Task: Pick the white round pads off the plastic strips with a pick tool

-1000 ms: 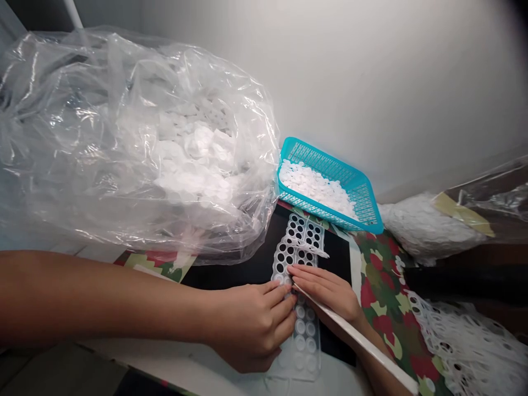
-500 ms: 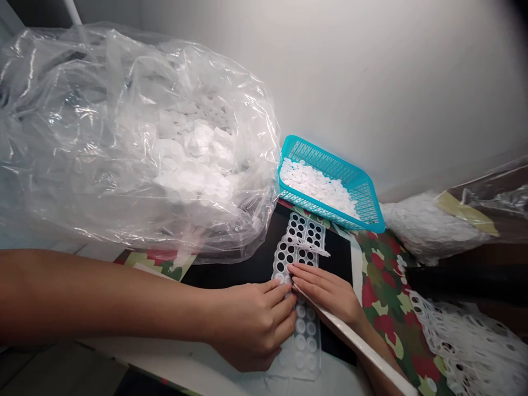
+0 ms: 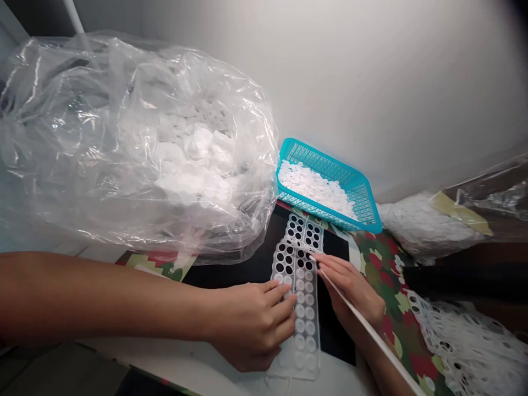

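A translucent sheet [image 3: 307, 313] with rows of round cells lies on a black mat [image 3: 336, 319]. Its nearer cells look white, while several farther ones show black circles. My left hand [image 3: 259, 324] rests over the left columns, fingers bent and slightly apart, the tips touching the sheet; its thumb is hard to make out. Beside the right edge is my right hand [image 3: 350, 286], its fingers closed around a long thin white strip [image 3: 375, 330]. The strip's far end meets the sheet near the black circles; its near end leaves the bottom of the view.
A large clear plastic bag [image 3: 144, 220] of white pieces fills the left. A blue basket [image 3: 369, 212] with small white discs stands at the wall. At right lie a bag of white material [image 3: 416, 220] and perforated white sheets [image 3: 466, 341] on a patterned cloth [image 3: 379, 269].
My right hand has moved right and slightly away from me, off my left fingertips, carrying the strip's far end along. More white cells show. My left hand stays in place.
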Motion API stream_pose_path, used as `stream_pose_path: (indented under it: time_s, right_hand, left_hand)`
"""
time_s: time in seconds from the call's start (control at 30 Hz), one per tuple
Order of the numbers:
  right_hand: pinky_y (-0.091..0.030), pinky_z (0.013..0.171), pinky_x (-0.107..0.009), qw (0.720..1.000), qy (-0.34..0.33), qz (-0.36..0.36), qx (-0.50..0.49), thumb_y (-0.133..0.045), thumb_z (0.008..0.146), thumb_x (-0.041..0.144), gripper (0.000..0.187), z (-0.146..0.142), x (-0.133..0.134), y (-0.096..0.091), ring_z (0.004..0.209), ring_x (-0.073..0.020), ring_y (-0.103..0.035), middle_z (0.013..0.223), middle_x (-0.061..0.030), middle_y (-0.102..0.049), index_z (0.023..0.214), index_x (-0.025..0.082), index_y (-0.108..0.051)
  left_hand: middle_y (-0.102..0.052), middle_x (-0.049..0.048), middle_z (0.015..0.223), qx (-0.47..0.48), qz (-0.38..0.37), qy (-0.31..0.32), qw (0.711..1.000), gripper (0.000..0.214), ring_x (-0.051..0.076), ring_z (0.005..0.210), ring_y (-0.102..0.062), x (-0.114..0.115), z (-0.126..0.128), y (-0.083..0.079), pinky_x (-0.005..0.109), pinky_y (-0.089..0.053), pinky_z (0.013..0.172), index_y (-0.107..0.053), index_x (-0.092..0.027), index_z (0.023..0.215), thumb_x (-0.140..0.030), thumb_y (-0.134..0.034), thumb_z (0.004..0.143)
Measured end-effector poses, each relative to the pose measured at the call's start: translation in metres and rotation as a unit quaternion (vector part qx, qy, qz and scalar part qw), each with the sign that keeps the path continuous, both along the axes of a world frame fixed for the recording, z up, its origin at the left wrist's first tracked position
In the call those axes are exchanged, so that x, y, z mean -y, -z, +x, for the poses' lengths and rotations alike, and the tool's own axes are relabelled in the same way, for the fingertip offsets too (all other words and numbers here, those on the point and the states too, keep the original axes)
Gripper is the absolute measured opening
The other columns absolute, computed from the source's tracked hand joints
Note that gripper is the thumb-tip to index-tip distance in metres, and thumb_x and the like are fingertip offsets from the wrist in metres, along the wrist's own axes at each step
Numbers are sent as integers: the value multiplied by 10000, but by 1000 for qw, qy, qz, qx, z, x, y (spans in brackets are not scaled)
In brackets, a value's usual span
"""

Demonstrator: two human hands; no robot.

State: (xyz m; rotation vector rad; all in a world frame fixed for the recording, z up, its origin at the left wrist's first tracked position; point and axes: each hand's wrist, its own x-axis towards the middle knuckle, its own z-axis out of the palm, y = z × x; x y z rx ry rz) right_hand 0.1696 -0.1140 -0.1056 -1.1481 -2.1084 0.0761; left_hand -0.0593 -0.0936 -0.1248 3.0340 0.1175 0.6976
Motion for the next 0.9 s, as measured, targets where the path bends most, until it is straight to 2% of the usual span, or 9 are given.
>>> stream_pose_path:
  time_s: [0.1, 0.2, 0.37, 0.57, 0.73, 0.9]
  right_hand:
    - [-569, 855, -359, 994, -82, -39, 65, -475, 880, 81, 283, 9, 4, 0, 1065, -218, -623, 1108, -118, -678, 1106, 176, -616]
    - [-571, 854, -354, 987, -119, -38, 99, -472, 877, 56, 309, 13, 7, 1, 1085, -218, -615, 1113, -147, -673, 1149, 147, -588]
    - [-562, 878, -358, 985, -125, -55, 103, -459, 897, 85, 298, 14, 9, 5, 1124, -218, -593, 1138, -144, -663, 1156, 147, -594]
    - [-559, 888, -380, 989, -111, -68, 72, -521, 859, 66, 300, 15, 12, 12, 1154, -235, -571, 1171, -134, -648, 1128, 157, -617]
    - [-556, 883, -386, 987, -127, -66, 79, -501, 866, 48, 338, 12, 11, 8, 1160, -236, -565, 1170, -157, -643, 1179, 143, -586]
    - [-559, 876, -385, 988, -111, -55, 87, -487, 884, 73, 319, 9, 10, 2, 1147, -234, -574, 1156, -148, -652, 1169, 169, -594]
  left_hand:
    - [-599, 203, 1154, 9, -7, -1, 1000, 409, 313, 1012, -597, -1, 0, 1, 419, -478, 871, -602, -38, 1038, -313, -450, 776]
    - [-604, 197, 1144, 14, -9, 3, 1000, 407, 311, 1008, -597, -1, 0, 1, 410, -474, 875, -604, -40, 1032, -317, -440, 782]
    - [-606, 193, 1144, 13, -7, -1, 1000, 414, 314, 1020, -590, -1, -1, 0, 403, -470, 882, -599, -37, 1045, -321, -443, 788]
    - [-601, 194, 1153, 11, -8, 0, 1000, 418, 308, 1019, -590, -1, 0, -1, 400, -470, 886, -597, -37, 1052, -323, -444, 788]
    - [-599, 197, 1154, 5, -8, 1, 1000, 414, 307, 1022, -588, -1, 0, -1, 403, -470, 888, -595, -38, 1050, -321, -448, 787]
    - [-598, 203, 1150, 3, -8, -2, 1000, 402, 304, 1037, -581, -1, 0, -1, 407, -466, 894, -596, -43, 1042, -324, -463, 787]
